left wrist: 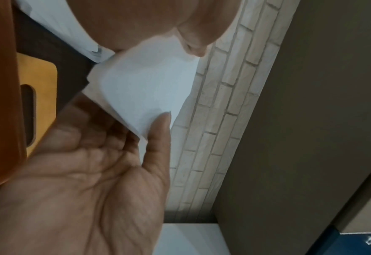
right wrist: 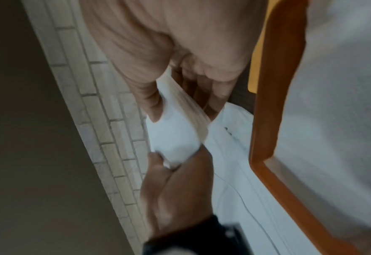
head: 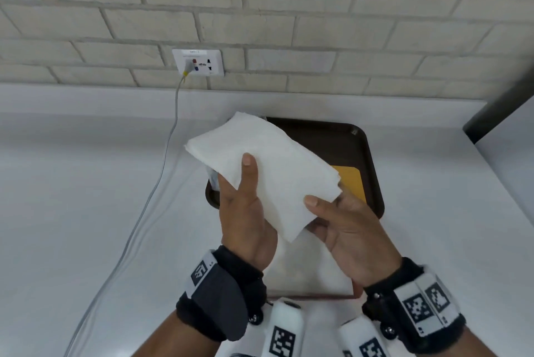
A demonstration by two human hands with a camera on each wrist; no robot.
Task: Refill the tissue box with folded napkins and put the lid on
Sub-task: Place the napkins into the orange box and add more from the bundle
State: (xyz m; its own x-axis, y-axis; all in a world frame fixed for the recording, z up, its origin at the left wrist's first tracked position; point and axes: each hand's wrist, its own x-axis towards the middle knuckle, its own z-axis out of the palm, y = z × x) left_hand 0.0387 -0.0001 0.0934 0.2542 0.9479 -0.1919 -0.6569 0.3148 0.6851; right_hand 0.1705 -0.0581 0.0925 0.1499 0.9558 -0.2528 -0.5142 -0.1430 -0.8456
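Above the near edge of the dark brown plastic tray (head: 372, 154) on the white countertop (head: 86, 183), a folded stack of white paper napkins (head: 268, 166) is gripped by the left hand (head: 245, 218), thumb on top, and pinched at its right corner by the right hand (head: 344, 229), over a yellow wooden lid (head: 351, 180).

**Napkin stack pinched between two hands**

The left hand (left wrist: 77, 181) fills the frame from 7 o'clock, palm open to the camera, thumb pressed on the white folded napkins (left wrist: 145, 89) at centre. The right hand (left wrist: 136, 22) grips their far end at 12 o'clock. At 9 o'clock lies a yellow lid (left wrist: 45, 96) with a slot; a brick wall (left wrist: 221, 103) runs toward 1 o'clock.
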